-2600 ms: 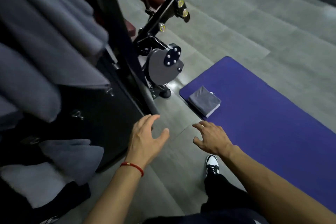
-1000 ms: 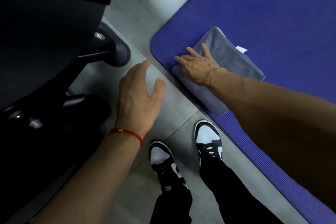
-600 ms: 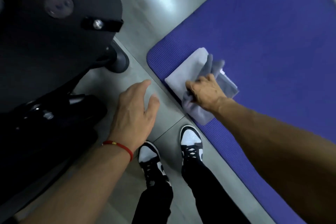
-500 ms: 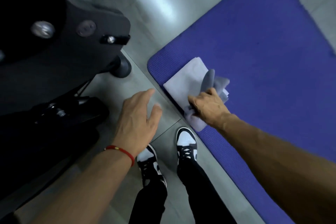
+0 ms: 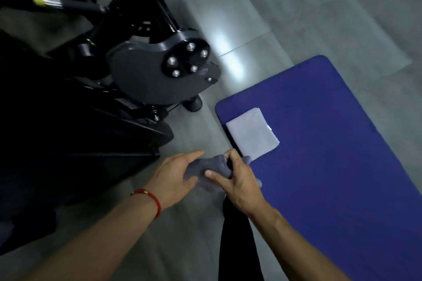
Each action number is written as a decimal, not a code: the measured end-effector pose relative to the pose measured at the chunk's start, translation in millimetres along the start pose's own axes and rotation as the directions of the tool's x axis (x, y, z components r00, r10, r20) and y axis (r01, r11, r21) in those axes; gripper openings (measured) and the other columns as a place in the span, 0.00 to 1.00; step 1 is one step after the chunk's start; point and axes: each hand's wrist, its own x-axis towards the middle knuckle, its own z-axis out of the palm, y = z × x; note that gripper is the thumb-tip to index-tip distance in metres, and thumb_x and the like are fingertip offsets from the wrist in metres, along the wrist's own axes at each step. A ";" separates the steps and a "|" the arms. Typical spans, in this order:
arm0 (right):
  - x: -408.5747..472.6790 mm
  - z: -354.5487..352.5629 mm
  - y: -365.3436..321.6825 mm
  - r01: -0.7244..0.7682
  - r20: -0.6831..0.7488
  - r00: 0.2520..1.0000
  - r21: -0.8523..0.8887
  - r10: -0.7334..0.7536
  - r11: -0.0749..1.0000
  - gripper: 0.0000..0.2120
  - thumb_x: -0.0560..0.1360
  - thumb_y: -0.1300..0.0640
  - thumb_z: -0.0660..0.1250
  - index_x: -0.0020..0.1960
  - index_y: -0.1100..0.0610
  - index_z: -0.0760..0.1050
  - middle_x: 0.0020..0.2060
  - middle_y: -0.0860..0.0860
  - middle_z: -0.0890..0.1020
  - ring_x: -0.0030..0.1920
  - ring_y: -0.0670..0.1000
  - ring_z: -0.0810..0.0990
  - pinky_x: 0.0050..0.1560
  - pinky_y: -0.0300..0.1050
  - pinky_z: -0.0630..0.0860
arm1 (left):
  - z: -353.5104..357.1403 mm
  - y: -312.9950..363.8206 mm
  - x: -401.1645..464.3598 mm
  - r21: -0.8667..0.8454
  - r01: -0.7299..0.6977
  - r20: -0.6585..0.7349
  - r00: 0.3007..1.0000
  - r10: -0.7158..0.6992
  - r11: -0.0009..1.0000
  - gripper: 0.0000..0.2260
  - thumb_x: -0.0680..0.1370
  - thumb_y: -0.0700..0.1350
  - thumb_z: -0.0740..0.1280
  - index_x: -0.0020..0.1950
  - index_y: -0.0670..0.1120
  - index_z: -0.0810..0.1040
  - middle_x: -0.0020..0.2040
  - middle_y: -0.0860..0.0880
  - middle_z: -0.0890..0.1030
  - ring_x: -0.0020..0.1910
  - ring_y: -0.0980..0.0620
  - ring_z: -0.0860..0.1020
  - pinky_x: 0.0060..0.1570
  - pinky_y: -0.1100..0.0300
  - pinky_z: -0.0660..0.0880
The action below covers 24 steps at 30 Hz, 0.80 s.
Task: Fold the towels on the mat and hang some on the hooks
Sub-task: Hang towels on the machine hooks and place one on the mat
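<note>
A dark grey towel [image 5: 206, 170] is bunched up in the air above the floor, just off the near left corner of the blue mat [image 5: 331, 155]. My right hand [image 5: 237, 178] grips it, fingers curled round the cloth. My left hand [image 5: 173, 177] meets the towel from the left, its fingers tucked under the cloth; how firmly it holds is hidden. A light grey folded towel [image 5: 252, 134] lies flat on the mat's near left corner.
A black gym machine [image 5: 159, 70] with a grey bolted plate stands at the left, its foot close to the mat's corner. Grey tiled floor [image 5: 285, 13] lies around the mat. My dark trouser leg [image 5: 237, 246] shows below my hands.
My right hand has lifted the dark grey towel off the light grey one and brought it left off the mat. My left hand has come in against it. The view has risen.
</note>
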 end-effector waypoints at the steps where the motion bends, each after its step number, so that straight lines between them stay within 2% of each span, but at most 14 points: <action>1: -13.6 14.0 -16.3 0.026 0.008 1.000 0.002 -0.026 1.000 0.19 0.75 0.50 0.76 0.50 0.57 0.67 0.45 0.53 0.79 0.46 0.45 0.80 0.48 0.40 0.75 | -4.5 -8.1 -25.4 -0.026 -0.015 -0.055 0.998 0.013 1.000 0.25 0.76 0.40 0.73 0.72 0.48 0.75 0.67 0.49 0.78 0.66 0.53 0.75 0.62 0.69 0.67; 2: -28.4 28.4 -33.5 0.055 0.014 0.998 -0.012 -0.055 0.998 0.20 0.74 0.47 0.76 0.50 0.56 0.67 0.44 0.52 0.79 0.46 0.47 0.80 0.47 0.43 0.76 | -8.3 -17.5 -51.5 -0.042 -0.034 -0.120 0.992 0.029 0.999 0.21 0.75 0.41 0.74 0.67 0.49 0.79 0.62 0.51 0.82 0.60 0.55 0.78 0.57 0.72 0.69; 4: -60.8 57.6 -67.4 0.126 0.021 0.992 -0.037 -0.125 0.991 0.20 0.73 0.46 0.77 0.49 0.57 0.69 0.41 0.48 0.79 0.44 0.45 0.79 0.44 0.39 0.75 | -13.1 -40.2 -105.5 -0.032 -0.059 -0.242 0.969 0.049 0.998 0.13 0.74 0.42 0.74 0.57 0.52 0.81 0.52 0.54 0.83 0.51 0.58 0.79 0.47 0.74 0.68; 6: -92.7 88.2 -98.7 0.194 0.041 0.980 -0.044 -0.193 0.980 0.17 0.74 0.51 0.77 0.50 0.57 0.71 0.40 0.45 0.80 0.42 0.41 0.79 0.41 0.32 0.72 | -13.1 -68.7 -158.9 -0.070 -0.070 -0.328 0.944 0.043 0.995 0.11 0.74 0.42 0.73 0.55 0.52 0.81 0.50 0.55 0.83 0.50 0.57 0.79 0.48 0.68 0.70; 7: -106.8 104.2 -110.9 0.215 0.065 0.975 -0.031 -0.213 0.976 0.14 0.75 0.54 0.77 0.51 0.57 0.73 0.40 0.45 0.80 0.42 0.41 0.80 0.41 0.33 0.73 | -11.5 -84.5 -185.6 -0.116 -0.060 -0.365 0.931 0.013 0.991 0.11 0.74 0.42 0.73 0.55 0.51 0.81 0.50 0.56 0.82 0.50 0.56 0.79 0.48 0.65 0.72; 10: -136.5 151.3 -136.6 0.254 0.159 0.955 -0.009 -0.249 0.967 0.08 0.76 0.61 0.74 0.51 0.54 0.76 0.42 0.45 0.83 0.43 0.42 0.82 0.43 0.38 0.76 | -5.6 -123.8 -256.7 -0.287 0.016 -0.407 0.903 -0.137 0.958 0.08 0.76 0.41 0.71 0.54 0.52 0.80 0.47 0.54 0.82 0.47 0.56 0.79 0.47 0.59 0.75; 13: -147.6 193.2 -153.0 0.313 0.235 0.924 -0.018 -0.301 0.950 0.05 0.77 0.58 0.71 0.51 0.52 0.77 0.43 0.45 0.84 0.45 0.43 0.83 0.45 0.42 0.78 | -5.3 -154.7 -305.8 -0.427 0.063 -0.401 0.881 -0.252 0.902 0.05 0.77 0.45 0.69 0.52 0.53 0.78 0.45 0.52 0.82 0.45 0.57 0.79 0.48 0.51 0.77; 15: -143.7 217.4 -160.8 0.323 0.282 0.904 0.040 -0.321 0.945 0.06 0.77 0.60 0.71 0.52 0.52 0.78 0.44 0.45 0.84 0.46 0.45 0.83 0.46 0.45 0.79 | -10.9 -172.7 -326.1 -0.475 0.069 -0.408 0.866 -0.289 0.877 0.06 0.75 0.50 0.68 0.51 0.56 0.77 0.44 0.54 0.82 0.46 0.55 0.81 0.49 0.48 0.79; 17: -136.1 239.1 -168.9 0.326 0.335 0.880 0.091 -0.337 0.941 0.07 0.77 0.61 0.72 0.53 0.52 0.78 0.44 0.45 0.84 0.47 0.44 0.83 0.46 0.40 0.78 | -14.5 -188.1 -341.9 -0.522 0.056 -0.422 0.851 -0.315 0.851 0.06 0.75 0.48 0.69 0.51 0.56 0.78 0.44 0.53 0.83 0.47 0.52 0.82 0.50 0.45 0.80; 20: -117.4 264.5 -183.0 0.382 0.375 0.832 0.151 -0.410 0.912 0.07 0.77 0.59 0.73 0.54 0.53 0.80 0.47 0.46 0.84 0.51 0.46 0.83 0.50 0.38 0.78 | -23.3 -204.9 -352.9 -0.579 -0.010 -0.497 0.797 -0.343 0.815 0.08 0.75 0.44 0.72 0.51 0.55 0.79 0.44 0.52 0.84 0.46 0.52 0.83 0.47 0.50 0.80; 22: -102.4 281.6 -190.7 0.462 0.378 0.785 0.169 -0.490 0.871 0.08 0.77 0.58 0.74 0.55 0.52 0.81 0.49 0.45 0.84 0.53 0.47 0.83 0.53 0.41 0.78 | -28.2 -214.8 -353.4 -0.644 -0.090 -0.528 0.771 -0.357 0.760 0.15 0.75 0.39 0.74 0.57 0.53 0.77 0.51 0.53 0.84 0.52 0.51 0.83 0.52 0.53 0.81; 24: -85.6 298.0 -196.0 0.526 0.394 0.736 0.178 -0.550 0.832 0.08 0.77 0.57 0.74 0.56 0.52 0.81 0.50 0.43 0.83 0.55 0.46 0.82 0.55 0.41 0.78 | -33.3 -226.8 -347.5 -0.688 -0.178 -0.563 0.743 -0.362 0.704 0.21 0.74 0.39 0.75 0.64 0.52 0.75 0.56 0.53 0.84 0.57 0.49 0.83 0.57 0.53 0.80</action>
